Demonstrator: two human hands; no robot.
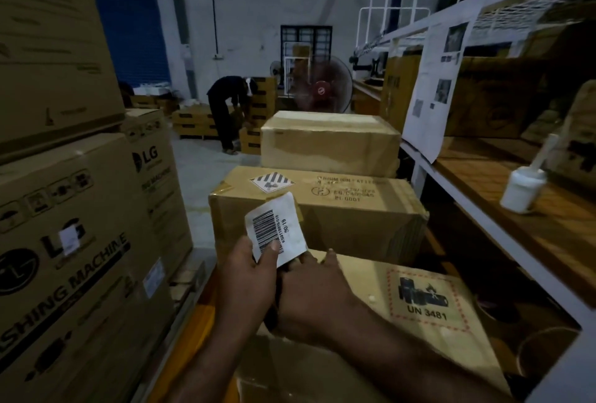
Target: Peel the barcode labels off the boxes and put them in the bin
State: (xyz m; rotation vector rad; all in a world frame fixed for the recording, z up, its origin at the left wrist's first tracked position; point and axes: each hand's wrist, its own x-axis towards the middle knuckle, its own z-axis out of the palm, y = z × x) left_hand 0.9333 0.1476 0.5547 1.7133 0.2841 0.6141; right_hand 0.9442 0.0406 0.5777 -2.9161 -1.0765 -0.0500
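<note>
A white barcode label (277,228) stands upright in front of me, curled at its top, clear of the boxes. My left hand (248,277) pinches its lower left edge between thumb and fingers. My right hand (317,293) touches the label's lower right corner with its fingertips while resting on the nearest cardboard box (419,306), which carries a UN 3481 battery sticker. Behind it is a second box (348,209) with a diamond hazard sticker, then a third plain box (329,141). No bin is in view.
Tall LG washing machine cartons (74,241) are stacked on my left. A white shelf rack (483,196) on my right holds a white bottle (524,188) and boxes. A person (225,109) bends over cartons at the back, near a red fan (322,86).
</note>
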